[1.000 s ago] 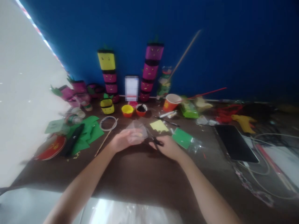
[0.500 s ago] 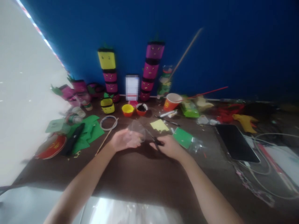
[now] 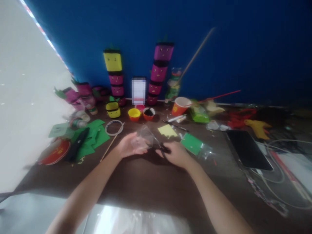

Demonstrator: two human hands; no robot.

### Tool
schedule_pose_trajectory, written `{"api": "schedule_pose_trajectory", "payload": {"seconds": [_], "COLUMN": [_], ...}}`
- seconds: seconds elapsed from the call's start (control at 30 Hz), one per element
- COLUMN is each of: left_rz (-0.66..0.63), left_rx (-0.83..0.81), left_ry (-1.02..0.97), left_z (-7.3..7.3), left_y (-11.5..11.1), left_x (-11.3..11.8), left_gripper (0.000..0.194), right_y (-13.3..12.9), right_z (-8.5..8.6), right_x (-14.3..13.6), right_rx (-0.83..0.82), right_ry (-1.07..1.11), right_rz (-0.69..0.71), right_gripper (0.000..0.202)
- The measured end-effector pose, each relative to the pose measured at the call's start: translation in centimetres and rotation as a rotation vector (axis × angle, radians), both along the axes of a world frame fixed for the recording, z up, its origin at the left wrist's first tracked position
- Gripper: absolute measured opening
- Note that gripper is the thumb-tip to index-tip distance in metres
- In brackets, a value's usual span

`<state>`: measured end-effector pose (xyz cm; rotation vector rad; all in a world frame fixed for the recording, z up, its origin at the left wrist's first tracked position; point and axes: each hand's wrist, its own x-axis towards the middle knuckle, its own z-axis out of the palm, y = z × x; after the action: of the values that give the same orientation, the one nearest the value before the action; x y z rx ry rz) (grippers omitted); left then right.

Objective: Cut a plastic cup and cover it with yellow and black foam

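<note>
Right hand (image 3: 176, 154): gripping black-handled metal scissors (image 3: 166, 149). Left hand (image 3: 128, 146): holding clear plastic piece (image 3: 146, 134), fingers straighter than a second ago, edge free near blades.

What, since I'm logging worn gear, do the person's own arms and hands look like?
Both forearms are bare to the picture's edge, with no sleeves, and taper towards the wrists. The left hand and right hand wear no gloves; blur hides finer details.

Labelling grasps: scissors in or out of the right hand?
In: the right hand grips the scissors by their dark handles, blades toward the clear plastic in the left hand.
</note>
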<state>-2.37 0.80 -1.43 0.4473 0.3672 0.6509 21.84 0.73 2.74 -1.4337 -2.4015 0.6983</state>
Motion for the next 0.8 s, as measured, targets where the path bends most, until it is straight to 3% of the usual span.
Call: {"api": "schedule_pose_trajectory", "payload": {"seconds": [0.5, 0.8], "left_rz": [-0.015, -0.090], "left_rx": [-0.010, -0.008], "left_ry": [-0.006, -0.009], "left_z": [0.4, 1.0], "left_y": [0.0, -0.3], "left_x": [0.0, 0.6], "left_gripper": [0.057, 0.050], "right_y": [0.5, 0.0], "right_z": [-1.0, -0.4], "right_x": [0.6, 0.0], "right_rx": [-0.083, -0.005], "right_ry": [0.070, 0.090], "right_rz": [-0.003, 0.002], "right_gripper": [0.048, 0.043]}}
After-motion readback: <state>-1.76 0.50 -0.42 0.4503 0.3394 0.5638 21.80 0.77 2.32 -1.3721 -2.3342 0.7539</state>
